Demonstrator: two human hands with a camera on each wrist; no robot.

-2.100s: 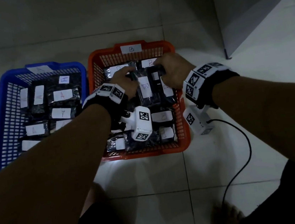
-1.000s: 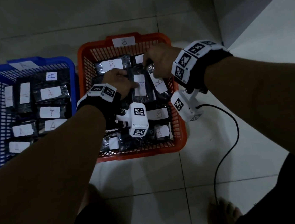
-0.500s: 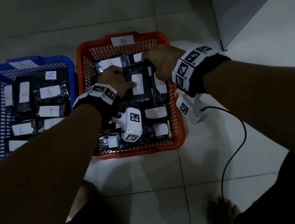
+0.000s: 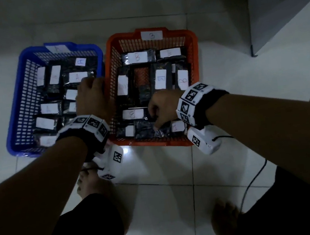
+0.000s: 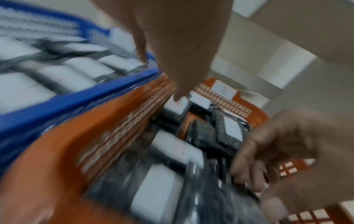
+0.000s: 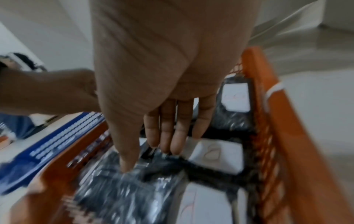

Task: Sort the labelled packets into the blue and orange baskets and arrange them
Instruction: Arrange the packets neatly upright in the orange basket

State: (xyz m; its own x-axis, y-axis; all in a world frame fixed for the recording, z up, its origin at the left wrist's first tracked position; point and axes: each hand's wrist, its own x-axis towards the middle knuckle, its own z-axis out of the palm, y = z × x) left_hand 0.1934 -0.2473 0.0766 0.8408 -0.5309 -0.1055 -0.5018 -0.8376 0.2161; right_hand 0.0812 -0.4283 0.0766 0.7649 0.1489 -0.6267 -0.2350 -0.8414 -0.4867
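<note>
A blue basket marked A stands left of an orange basket marked B. Dark packets with white A labels fill the blue one. Packets with B labels line the orange one. My left hand hovers over the two touching rims with straight fingers and holds nothing. My right hand is down in the orange basket's near row. Its thumb and fingers pinch the edge of a dark packet that shows no label. The same packet is blurred in the right wrist view.
Both baskets sit on a white tiled floor. A grey cabinet corner rises at the upper right. A black cable trails from the right wrist camera across the tiles. My bare feet are just in front of the baskets.
Both hands have left the upright packet at the middle of the orange basket. The left hand went left to the baskets' shared rims. The right hand came back to the near row.
</note>
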